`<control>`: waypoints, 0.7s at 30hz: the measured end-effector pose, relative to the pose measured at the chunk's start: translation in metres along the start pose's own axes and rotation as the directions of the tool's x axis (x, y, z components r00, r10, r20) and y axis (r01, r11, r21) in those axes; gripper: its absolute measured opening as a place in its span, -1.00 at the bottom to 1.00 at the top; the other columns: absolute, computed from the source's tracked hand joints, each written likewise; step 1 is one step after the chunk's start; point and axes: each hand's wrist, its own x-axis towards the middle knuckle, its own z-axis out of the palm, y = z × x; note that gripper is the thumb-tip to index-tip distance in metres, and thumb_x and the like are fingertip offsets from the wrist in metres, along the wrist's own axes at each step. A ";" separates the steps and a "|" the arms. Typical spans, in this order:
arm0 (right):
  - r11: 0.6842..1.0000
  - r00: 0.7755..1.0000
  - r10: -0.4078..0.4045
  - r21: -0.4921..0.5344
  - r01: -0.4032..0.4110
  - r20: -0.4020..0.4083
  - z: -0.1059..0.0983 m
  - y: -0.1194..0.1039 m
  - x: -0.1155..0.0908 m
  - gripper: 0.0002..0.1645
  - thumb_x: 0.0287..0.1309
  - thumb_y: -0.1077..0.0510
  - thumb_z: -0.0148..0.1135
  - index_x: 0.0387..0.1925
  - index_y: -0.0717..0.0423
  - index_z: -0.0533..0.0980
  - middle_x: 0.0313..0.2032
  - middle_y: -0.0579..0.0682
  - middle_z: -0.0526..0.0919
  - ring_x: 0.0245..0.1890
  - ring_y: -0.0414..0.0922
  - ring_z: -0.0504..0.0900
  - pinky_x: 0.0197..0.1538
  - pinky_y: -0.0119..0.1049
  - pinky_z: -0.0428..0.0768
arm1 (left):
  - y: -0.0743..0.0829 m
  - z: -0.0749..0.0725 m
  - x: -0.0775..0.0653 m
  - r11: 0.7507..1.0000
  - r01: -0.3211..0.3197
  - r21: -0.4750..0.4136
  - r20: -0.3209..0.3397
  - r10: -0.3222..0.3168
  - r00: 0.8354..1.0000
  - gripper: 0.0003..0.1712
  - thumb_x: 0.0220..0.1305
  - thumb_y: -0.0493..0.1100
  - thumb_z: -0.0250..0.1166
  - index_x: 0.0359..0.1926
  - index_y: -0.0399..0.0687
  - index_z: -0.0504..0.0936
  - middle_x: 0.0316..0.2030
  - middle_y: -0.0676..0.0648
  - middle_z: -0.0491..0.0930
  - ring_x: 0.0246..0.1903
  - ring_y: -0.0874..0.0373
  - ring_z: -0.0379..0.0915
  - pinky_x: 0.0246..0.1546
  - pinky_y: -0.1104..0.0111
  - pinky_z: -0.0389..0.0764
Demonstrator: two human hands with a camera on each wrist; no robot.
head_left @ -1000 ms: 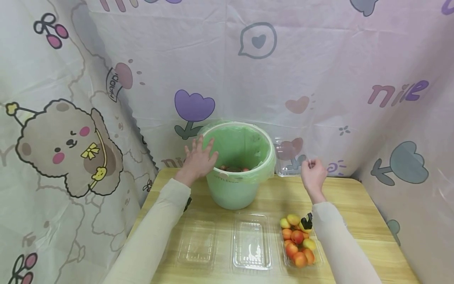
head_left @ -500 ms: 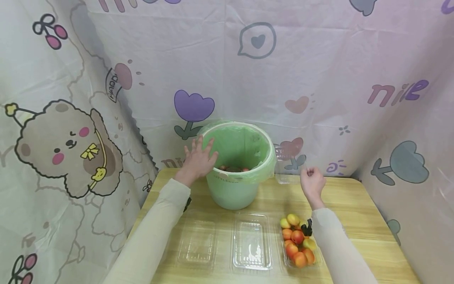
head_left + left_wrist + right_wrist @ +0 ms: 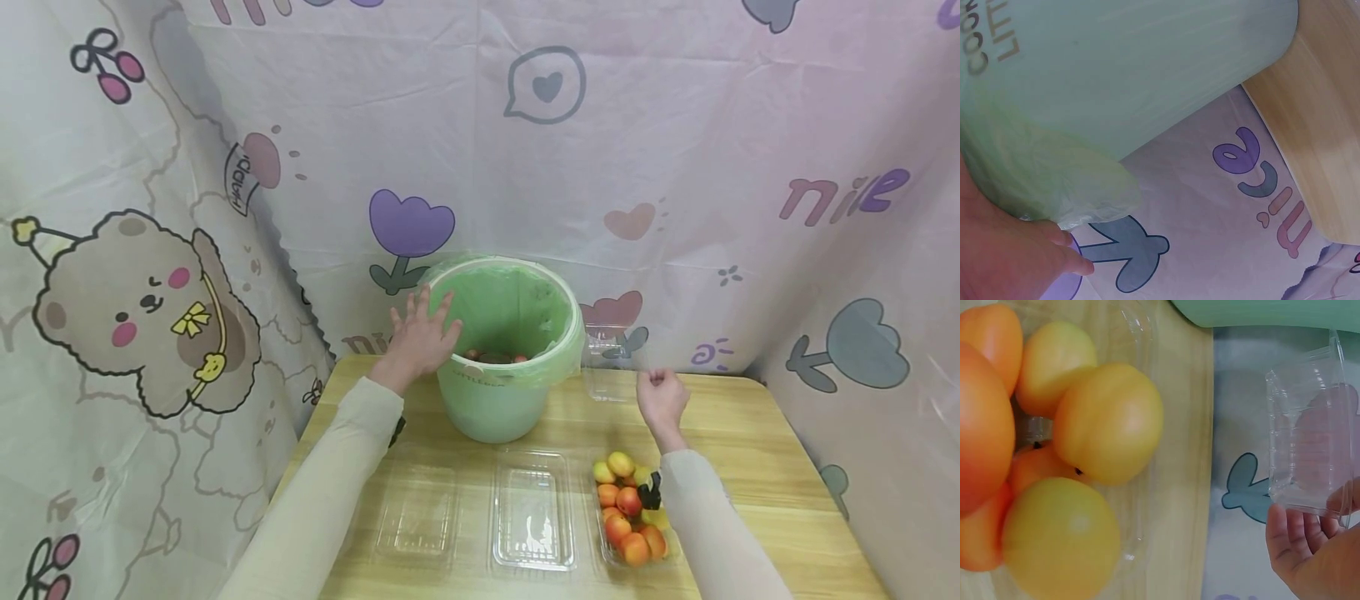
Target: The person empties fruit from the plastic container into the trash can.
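Note:
My left hand rests, fingers spread and fairly straight, on the left rim of a pale green bin with a thin green plastic bag over its rim. In the left wrist view the fingers lie at the bag's edge. My right hand pinches the edge of a clear plastic box between thumb and curled fingers. In the head view that box hangs to the right of the bin, near the table's back edge. A clear box of orange, red and yellow tomatoes stands below the right hand.
Two more clear plastic boxes stand on the wooden table: one front left, one front middle. Reddish round things lie inside the bin. A printed cloth hangs close behind and at both sides of the table.
My right hand and the clear box it holds have sunk toward the table and come slightly nearer. The left hand has stayed on the bin's rim.

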 end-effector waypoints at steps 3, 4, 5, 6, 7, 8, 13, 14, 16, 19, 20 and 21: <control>1.000 1.000 0.017 -0.002 -0.017 0.005 0.001 0.003 -0.002 -0.64 0.29 0.16 0.06 -0.19 0.42 0.59 -0.17 0.46 0.70 -0.07 0.34 0.61 0.17 0.20 0.50 | 0.000 -0.001 -0.001 1.000 0.002 -0.007 0.000 -0.002 1.000 -0.18 0.62 0.26 -0.32 0.72 0.04 -0.07 0.69 -0.36 -0.37 0.63 -0.49 -0.42 0.51 -0.50 -0.32; 1.000 1.000 0.023 -0.002 -0.023 0.007 0.001 0.004 -0.002 -0.64 0.30 0.16 0.06 -0.18 0.43 0.60 -0.16 0.47 0.70 -0.06 0.35 0.61 0.18 0.21 0.50 | 0.000 0.000 -0.001 1.000 0.002 -0.009 0.000 -0.002 1.000 -0.18 0.62 0.26 -0.31 0.72 0.04 -0.07 0.69 -0.36 -0.37 0.63 -0.49 -0.42 0.51 -0.50 -0.33; 1.000 1.000 0.029 -0.001 -0.029 0.009 0.002 0.005 -0.002 -0.63 0.31 0.16 0.07 -0.16 0.44 0.61 -0.15 0.47 0.70 -0.05 0.36 0.61 0.19 0.21 0.50 | 0.000 0.000 -0.001 1.000 0.002 -0.013 -0.001 -0.002 1.000 -0.19 0.62 0.26 -0.31 0.72 0.05 -0.07 0.68 -0.36 -0.37 0.63 -0.49 -0.41 0.51 -0.49 -0.35; 0.999 0.999 0.034 -0.004 -0.034 0.012 0.002 0.006 -0.003 -0.63 0.32 0.16 0.08 -0.15 0.44 0.61 -0.15 0.47 0.70 -0.04 0.36 0.60 0.19 0.21 0.50 | 0.000 0.000 -0.001 1.000 0.002 -0.015 -0.002 -0.002 1.000 -0.18 0.62 0.26 -0.31 0.72 0.05 -0.07 0.68 -0.36 -0.38 0.64 -0.49 -0.42 0.51 -0.49 -0.36; 0.999 0.999 0.041 -0.006 -0.040 0.016 0.003 0.007 -0.003 -0.62 0.33 0.16 0.08 -0.13 0.45 0.61 -0.14 0.47 0.69 -0.03 0.35 0.60 0.21 0.21 0.50 | 0.000 0.000 -0.001 1.000 0.003 -0.016 -0.003 -0.003 1.000 -0.18 0.62 0.26 -0.31 0.72 0.05 -0.07 0.68 -0.36 -0.37 0.63 -0.49 -0.40 0.51 -0.49 -0.36; 0.999 0.999 0.044 -0.010 -0.044 0.021 0.003 0.008 -0.003 -0.62 0.34 0.16 0.08 -0.12 0.46 0.61 -0.13 0.47 0.69 -0.02 0.35 0.60 0.20 0.21 0.50 | 0.000 0.000 -0.001 1.000 0.002 -0.017 -0.004 -0.002 1.000 -0.18 0.62 0.26 -0.31 0.72 0.05 -0.07 0.68 -0.36 -0.37 0.63 -0.50 -0.39 0.51 -0.49 -0.36; 0.998 0.996 0.050 -0.037 -0.048 0.071 0.002 0.014 -0.005 -0.59 0.38 0.16 0.05 -0.06 0.50 0.57 -0.08 0.49 0.66 0.00 0.36 0.59 0.21 0.23 0.51 | 0.001 -0.001 -0.001 1.000 0.005 -0.021 -0.006 -0.005 1.000 -0.18 0.61 0.27 -0.31 0.72 0.06 -0.06 0.69 -0.36 -0.36 0.64 -0.48 -0.39 0.53 -0.47 -0.35; 0.998 0.995 0.049 -0.044 -0.045 0.083 0.001 0.015 -0.005 -0.58 0.38 0.17 0.04 -0.05 0.50 0.57 -0.09 0.49 0.66 -0.01 0.36 0.59 0.20 0.23 0.52 | 0.001 -0.001 -0.001 1.000 0.004 -0.018 -0.007 -0.004 1.000 -0.18 0.61 0.26 -0.31 0.72 0.06 -0.06 0.69 -0.36 -0.36 0.64 -0.48 -0.40 0.52 -0.47 -0.33; 0.997 0.993 0.052 -0.061 -0.046 0.109 0.001 0.017 -0.006 -0.58 0.37 0.17 0.02 -0.04 0.50 0.57 -0.11 0.47 0.67 -0.03 0.35 0.60 0.16 0.22 0.54 | 0.001 0.000 -0.001 1.000 0.002 -0.013 -0.007 -0.002 1.000 -0.18 0.61 0.26 -0.31 0.72 0.05 -0.06 0.68 -0.36 -0.36 0.64 -0.48 -0.40 0.52 -0.48 -0.31; 0.996 0.987 0.062 -0.078 -0.051 0.148 0.001 0.018 -0.008 -0.58 0.36 0.18 0.01 -0.03 0.48 0.57 -0.18 0.43 0.70 -0.07 0.33 0.63 0.10 0.18 0.57 | 0.001 -0.001 -0.001 1.000 0.001 -0.007 -0.008 -0.001 1.000 -0.19 0.62 0.25 -0.32 0.72 0.05 -0.05 0.68 -0.37 -0.36 0.64 -0.49 -0.38 0.52 -0.49 -0.29; 0.995 0.985 0.065 -0.083 -0.052 0.162 0.001 0.019 -0.008 -0.58 0.36 0.18 0.00 -0.02 0.48 0.57 -0.19 0.43 0.71 -0.07 0.33 0.63 0.09 0.17 0.58 | 0.001 -0.001 -0.001 1.000 0.002 -0.007 -0.007 -0.002 1.000 -0.19 0.62 0.25 -0.32 0.72 0.05 -0.05 0.68 -0.37 -0.36 0.64 -0.49 -0.38 0.52 -0.49 -0.29; 0.995 0.982 0.067 -0.088 -0.052 0.174 0.001 0.019 -0.009 -0.56 0.36 0.18 -0.01 -0.01 0.49 0.57 -0.19 0.43 0.71 -0.07 0.34 0.64 0.08 0.17 0.58 | 0.001 -0.001 -0.001 1.000 0.002 -0.009 -0.006 -0.003 1.000 -0.19 0.62 0.25 -0.32 0.72 0.04 -0.05 0.68 -0.37 -0.36 0.64 -0.49 -0.37 0.52 -0.49 -0.30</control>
